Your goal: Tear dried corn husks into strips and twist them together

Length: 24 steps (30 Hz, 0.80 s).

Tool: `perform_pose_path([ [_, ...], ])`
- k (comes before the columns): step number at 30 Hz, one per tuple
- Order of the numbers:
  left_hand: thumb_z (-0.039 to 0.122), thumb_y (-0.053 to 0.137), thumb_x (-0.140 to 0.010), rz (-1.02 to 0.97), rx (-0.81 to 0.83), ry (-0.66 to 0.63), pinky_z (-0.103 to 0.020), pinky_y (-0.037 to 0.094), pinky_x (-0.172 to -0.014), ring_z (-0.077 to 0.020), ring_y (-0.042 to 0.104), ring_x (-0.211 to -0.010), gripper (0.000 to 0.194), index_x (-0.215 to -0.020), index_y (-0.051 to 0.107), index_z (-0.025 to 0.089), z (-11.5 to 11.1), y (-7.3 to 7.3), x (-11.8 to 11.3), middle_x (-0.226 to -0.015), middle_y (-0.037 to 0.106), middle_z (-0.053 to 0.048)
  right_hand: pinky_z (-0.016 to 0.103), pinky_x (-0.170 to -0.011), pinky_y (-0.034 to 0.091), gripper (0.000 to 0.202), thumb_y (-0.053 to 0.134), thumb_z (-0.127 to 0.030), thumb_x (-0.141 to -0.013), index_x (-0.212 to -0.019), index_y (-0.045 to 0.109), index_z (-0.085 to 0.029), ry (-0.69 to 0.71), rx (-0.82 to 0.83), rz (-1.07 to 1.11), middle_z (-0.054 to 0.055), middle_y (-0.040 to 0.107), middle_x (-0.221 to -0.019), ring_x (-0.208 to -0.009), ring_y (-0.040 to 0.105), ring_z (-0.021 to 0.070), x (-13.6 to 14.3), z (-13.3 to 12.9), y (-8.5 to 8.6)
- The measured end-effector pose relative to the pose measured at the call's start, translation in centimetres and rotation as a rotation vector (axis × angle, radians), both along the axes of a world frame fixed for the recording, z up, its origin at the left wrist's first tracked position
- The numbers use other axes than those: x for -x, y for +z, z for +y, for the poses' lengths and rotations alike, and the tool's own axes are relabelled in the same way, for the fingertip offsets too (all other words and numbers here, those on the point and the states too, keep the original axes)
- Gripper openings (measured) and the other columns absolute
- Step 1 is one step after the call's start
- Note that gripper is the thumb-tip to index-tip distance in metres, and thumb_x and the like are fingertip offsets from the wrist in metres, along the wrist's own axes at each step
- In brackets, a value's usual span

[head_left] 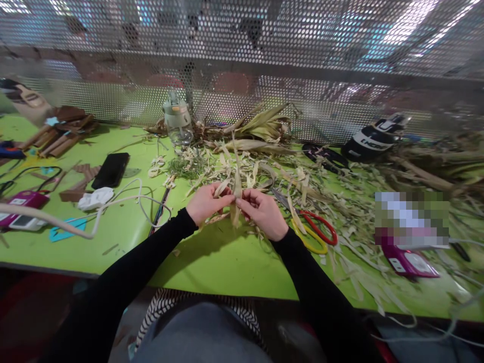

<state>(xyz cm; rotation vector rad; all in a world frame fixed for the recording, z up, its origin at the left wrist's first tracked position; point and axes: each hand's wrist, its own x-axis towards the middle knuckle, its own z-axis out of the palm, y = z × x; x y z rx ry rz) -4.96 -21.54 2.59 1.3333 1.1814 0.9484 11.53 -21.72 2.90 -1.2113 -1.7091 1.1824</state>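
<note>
Between my fingertips, a pale dried corn husk strip stands upright just above the table's front half. My left hand pinches it from the left, and my right hand pinches it from the right, thumbs almost touching. Its lower end hangs below the fingers. Scissors with red and yellow handles lie right beside my right wrist, their blades partly under scraps. Loose husk shreds are heaped behind both hands. A bundle of larger husks lies farther back.
The green table meets a perforated metal screen. A clear bottle, a black bottle and black-handled scissors are at the back. To the left are a phone, a white cable and a purple power strip.
</note>
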Motion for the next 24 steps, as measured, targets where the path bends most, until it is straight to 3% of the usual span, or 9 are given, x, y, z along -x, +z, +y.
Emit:
perform_pose_path([
  [10, 0.032, 0.057, -0.075, 0.387, -0.287, -0.063, -0.023, 0.037, -0.058, -0.0121, 0.051, -0.061, 0.018, -0.078, 0.061, 0.015, 0.4, -0.9, 0.6, -0.068, 0.060, 0.000, 0.023, -0.049, 0.037, 0.013, 0.052, -0.027, -0.083, -0.072, 0.052, -0.021, 0.028, -0.232, -0.237, -0.003, 0.052, -0.055, -0.050, 0.048, 0.0118, -0.1, 0.3, -0.9],
  [19, 0.026, 0.053, -0.078, 0.776, -0.474, 0.055, -0.026, 0.035, -0.057, -0.0186, 0.055, -0.063, 0.012, -0.085, 0.051, 0.017, -0.3, -1.4, -0.5, -0.071, 0.059, -0.003, 0.028, -0.061, 0.042, 0.013, 0.044, -0.021, -0.087, -0.080, 0.055, -0.019, -0.054, -0.548, -0.470, 0.007, 0.065, -0.077, -0.068, 0.059, 0.0180, 0.6, 0.0, -1.8],
  [24, 0.028, 0.051, -0.082, 0.796, -0.551, 0.106, -0.026, 0.037, -0.058, -0.0191, 0.058, -0.068, 0.013, -0.087, 0.050, 0.017, -0.5, -1.9, -1.0, -0.077, 0.061, -0.006, 0.031, -0.068, 0.047, 0.014, 0.044, -0.019, -0.087, -0.080, 0.057, -0.019, -0.080, -0.608, -0.468, 0.009, 0.068, -0.085, -0.076, 0.063, 0.0205, 0.7, 0.1, -2.0],
])
